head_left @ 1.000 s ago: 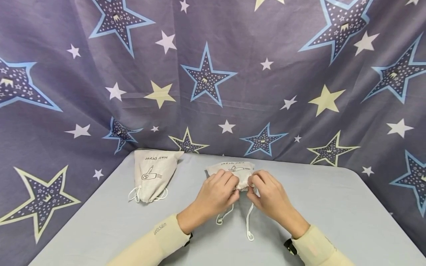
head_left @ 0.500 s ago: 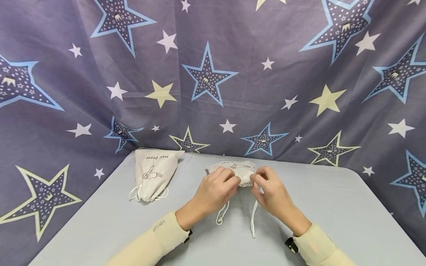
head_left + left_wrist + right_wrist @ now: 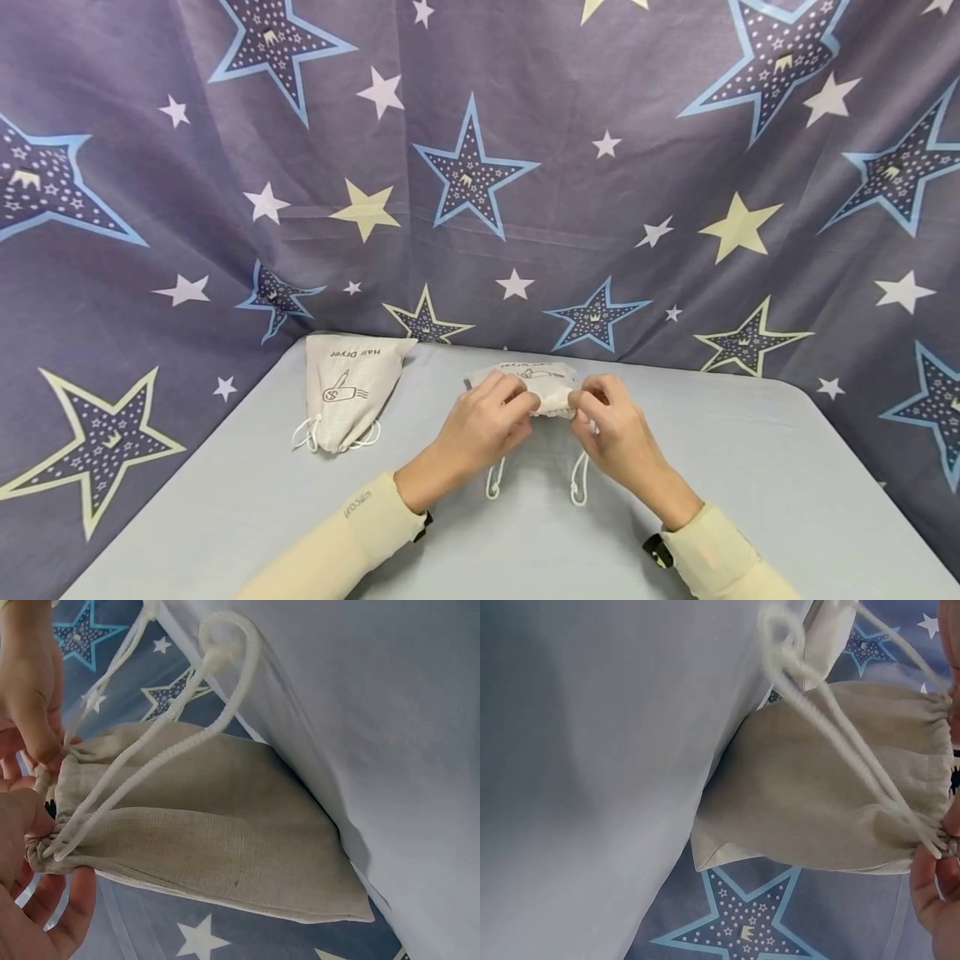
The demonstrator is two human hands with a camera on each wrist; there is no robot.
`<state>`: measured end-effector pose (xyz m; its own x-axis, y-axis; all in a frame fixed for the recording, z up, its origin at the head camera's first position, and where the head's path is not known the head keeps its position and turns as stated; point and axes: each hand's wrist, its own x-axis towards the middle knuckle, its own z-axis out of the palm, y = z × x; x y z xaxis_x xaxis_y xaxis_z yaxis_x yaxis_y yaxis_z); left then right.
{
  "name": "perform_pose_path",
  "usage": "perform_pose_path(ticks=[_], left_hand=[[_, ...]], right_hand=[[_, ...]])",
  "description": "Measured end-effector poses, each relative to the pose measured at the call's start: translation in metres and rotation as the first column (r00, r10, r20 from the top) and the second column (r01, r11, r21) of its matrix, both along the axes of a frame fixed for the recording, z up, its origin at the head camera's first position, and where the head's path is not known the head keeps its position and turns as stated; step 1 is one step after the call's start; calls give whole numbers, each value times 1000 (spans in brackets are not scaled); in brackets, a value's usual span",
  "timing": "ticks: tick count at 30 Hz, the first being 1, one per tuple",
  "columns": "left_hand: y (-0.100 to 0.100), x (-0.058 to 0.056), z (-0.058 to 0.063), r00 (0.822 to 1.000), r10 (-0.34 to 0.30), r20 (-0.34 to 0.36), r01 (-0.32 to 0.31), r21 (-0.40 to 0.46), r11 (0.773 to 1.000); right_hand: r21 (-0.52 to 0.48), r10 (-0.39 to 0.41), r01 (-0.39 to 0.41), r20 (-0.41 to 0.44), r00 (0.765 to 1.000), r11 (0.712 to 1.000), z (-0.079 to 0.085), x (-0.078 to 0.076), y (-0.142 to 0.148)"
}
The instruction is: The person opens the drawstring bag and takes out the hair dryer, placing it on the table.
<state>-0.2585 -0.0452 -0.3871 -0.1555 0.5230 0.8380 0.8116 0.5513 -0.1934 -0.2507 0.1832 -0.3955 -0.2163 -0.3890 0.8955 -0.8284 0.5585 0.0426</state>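
Observation:
A beige drawstring bag (image 3: 551,390) printed "Hair Dryer" stands tilted on the table, its ruffled mouth toward me. My left hand (image 3: 487,421) pinches one side of that mouth, and my right hand (image 3: 617,432) pinches the other. From the left wrist, the bag's plain side (image 3: 195,817) shows, with a looped white cord (image 3: 161,761) hanging from the gathered hem. The right wrist view has the other white cord (image 3: 855,742), knotted near its end. Something dark shows at the mouth; what it is cannot be told.
A second "Hair Dryer" drawstring bag (image 3: 348,392) lies on the left of the pale table (image 3: 480,542), its white cords looped at its near end. Behind the table hangs a star-patterned curtain (image 3: 525,208).
My hands have drawn slightly apart, the right one shifting rightward, and the bag's mouth is spread wider between them. The dangling cord ends now hang shorter and higher.

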Motion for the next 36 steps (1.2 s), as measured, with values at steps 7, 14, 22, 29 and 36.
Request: perform_pose_path(ticks=[7,14,22,29,36], left_hand=[[-3,0,2,1000,3,-5,-3,-5,1000],[-6,0,2,1000,4,25,-3,-9,1000],[-7,0,4,998,15,68,-14,-11,1000],[-10,-2,9,997,20,72,-21,10,1000],[-13,-4,11,998,22,54,-23,16,1000]], right_hand=[[-2,-30,30,-1,1000,1000,0,-1,1],[-5,-13,13,0,1000,1000,-1,-3,1],[-16,26,-26,-11,1000,1000,0,-7,4],[4,16,-16,-17,1000,1000,1,-8,10],[13,17,-17,-3,1000,1000,2,-6,12]])
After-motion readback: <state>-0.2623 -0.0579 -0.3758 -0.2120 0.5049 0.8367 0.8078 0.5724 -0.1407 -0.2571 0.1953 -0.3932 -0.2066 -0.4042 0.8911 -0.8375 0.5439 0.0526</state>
